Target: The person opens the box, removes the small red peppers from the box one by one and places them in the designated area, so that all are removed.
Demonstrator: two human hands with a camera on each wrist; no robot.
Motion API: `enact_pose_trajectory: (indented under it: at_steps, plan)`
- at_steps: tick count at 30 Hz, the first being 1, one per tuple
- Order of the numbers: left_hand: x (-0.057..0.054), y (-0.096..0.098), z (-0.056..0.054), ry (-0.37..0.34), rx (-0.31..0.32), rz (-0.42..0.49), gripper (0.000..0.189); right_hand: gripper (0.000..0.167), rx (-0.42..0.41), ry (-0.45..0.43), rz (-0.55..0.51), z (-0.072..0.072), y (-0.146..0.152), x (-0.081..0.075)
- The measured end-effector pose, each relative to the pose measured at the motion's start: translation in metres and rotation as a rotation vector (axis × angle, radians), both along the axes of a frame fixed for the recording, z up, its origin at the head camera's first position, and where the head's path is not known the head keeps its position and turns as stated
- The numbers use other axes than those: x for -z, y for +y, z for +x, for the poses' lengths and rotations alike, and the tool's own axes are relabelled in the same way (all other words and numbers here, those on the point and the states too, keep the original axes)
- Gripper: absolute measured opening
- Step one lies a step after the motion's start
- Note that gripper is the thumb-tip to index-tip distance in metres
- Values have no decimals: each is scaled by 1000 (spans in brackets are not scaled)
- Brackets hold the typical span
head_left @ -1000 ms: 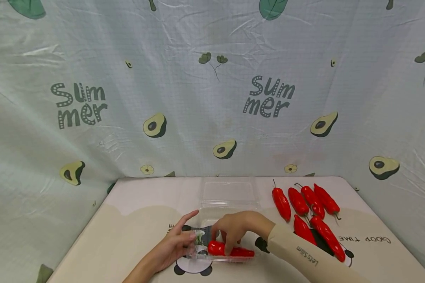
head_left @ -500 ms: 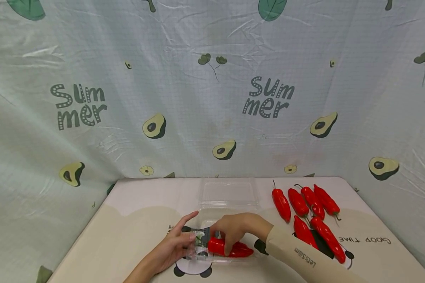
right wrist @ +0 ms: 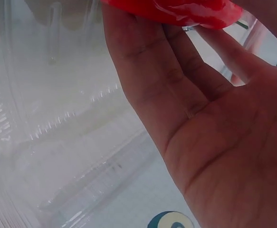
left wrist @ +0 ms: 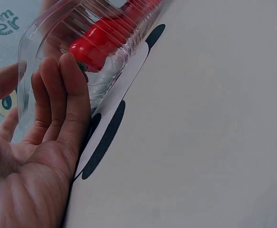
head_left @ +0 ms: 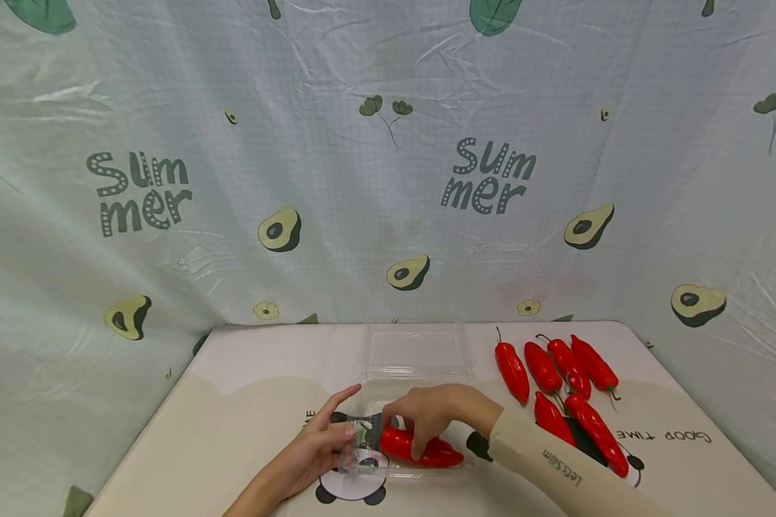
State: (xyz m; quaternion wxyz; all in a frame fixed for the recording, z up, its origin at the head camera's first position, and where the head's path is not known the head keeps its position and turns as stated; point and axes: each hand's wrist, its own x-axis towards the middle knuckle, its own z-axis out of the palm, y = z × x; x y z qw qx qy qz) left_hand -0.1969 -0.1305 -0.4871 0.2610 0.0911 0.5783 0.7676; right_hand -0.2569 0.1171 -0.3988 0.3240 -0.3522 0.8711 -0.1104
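Note:
My right hand [head_left: 420, 416] grips a red chili pepper [head_left: 438, 454] from above, thumb and fingers on either side of it. The pepper lies slantwise over the base of a clear plastic clamshell container [left wrist: 29, 35], near its front wall. Whether it touches the bottom I cannot tell. In the right wrist view the pepper [right wrist: 190, 12] shows at the fingertips. At the container's left end rests my left hand [head_left: 317, 449], its fingers [left wrist: 74, 95] mostly straight against the outer wall. Through that wall the pepper's stem end [left wrist: 88, 52] shows.
The container's lid [head_left: 417, 350] lies folded back towards the hanging cloth. Several more red peppers [head_left: 543, 368] lie loose on the right side of the table. The table cover [head_left: 259, 402] is printed with panda shapes and lettering. A patterned curtain [head_left: 336, 179] closes off the back.
The pepper's left end has shifted slightly away from the front wall, so it lies more slanted. My right hand keeps its grip. The left hand stays at the container's left end.

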Motion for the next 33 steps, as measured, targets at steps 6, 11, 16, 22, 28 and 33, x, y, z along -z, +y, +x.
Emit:
enact_pose_trajectory:
  at_steps: [6, 11, 16, 22, 28, 33]
  plan:
    - [0, 0, -1, -15, -10, -8, 75, 57, -2, 19, -39, 0, 4, -4]
    - [-1, 0, 0, -24, -15, -14, 75, 59, -17, 31, -88, -1, 11, -9]
    - [0, 0, 0, -10, -12, -12, 75, 60, -23, 47, -124, -3, 18, -12]
    - [0, 0, 0, -12, -17, -16, 75, 59, -2, 22, -161, -2, 27, -18]
    - [-2, 0, 0, -9, -17, -22, 76, 57, 7, 14, -209, -2, 35, -24]
    - [-2, 0, 1, -10, -17, -18, 76, 57, 23, 11, -244, -2, 42, -30]
